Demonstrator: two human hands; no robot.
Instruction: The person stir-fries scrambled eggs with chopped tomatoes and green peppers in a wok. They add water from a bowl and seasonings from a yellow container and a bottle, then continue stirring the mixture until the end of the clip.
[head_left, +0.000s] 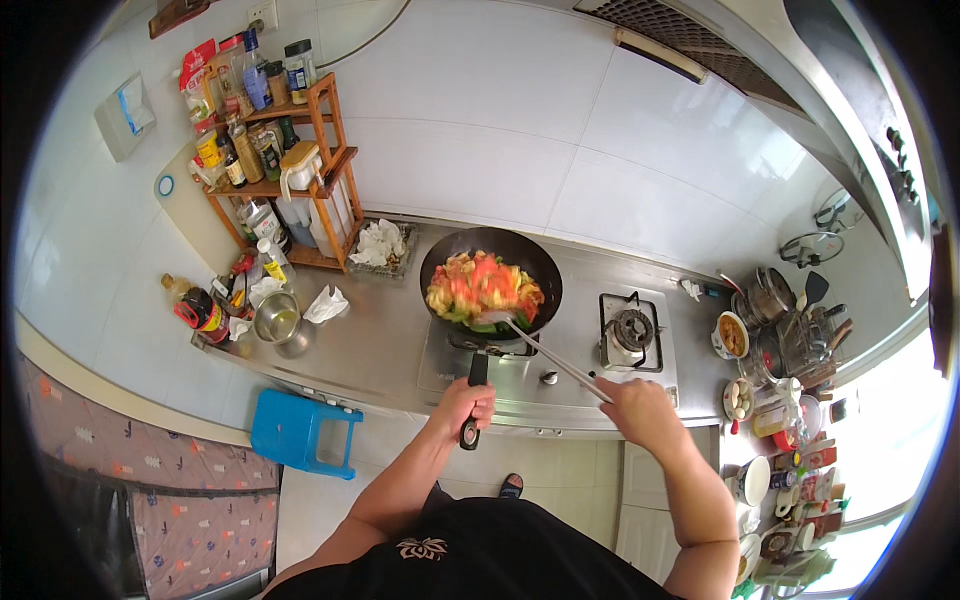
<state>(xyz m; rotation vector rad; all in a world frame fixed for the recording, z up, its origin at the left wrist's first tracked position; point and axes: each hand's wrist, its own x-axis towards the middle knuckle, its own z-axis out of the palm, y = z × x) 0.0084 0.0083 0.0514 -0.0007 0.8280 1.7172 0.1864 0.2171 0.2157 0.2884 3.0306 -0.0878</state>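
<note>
My left hand (463, 409) is closed around the black handle (478, 375) of a dark wok (541, 262), which is over the left side of the gas stove (442, 367). In my right hand (643, 411) is the long metal shaft of a cooking spatula (559, 360). Its head reaches the near side of the wok, partly covered by food. Chopped red, yellow and green food (480, 289) fills the wok's middle; some of it is blurred, as if in motion.
Right of the wok is a bare gas burner (632, 330). A wooden rack (330, 187) of bottles and jars stands at the back left, near a metal bowl (276, 319). Bowls, pots and utensils crowd the right counter. A blue stool (292, 431) is below left.
</note>
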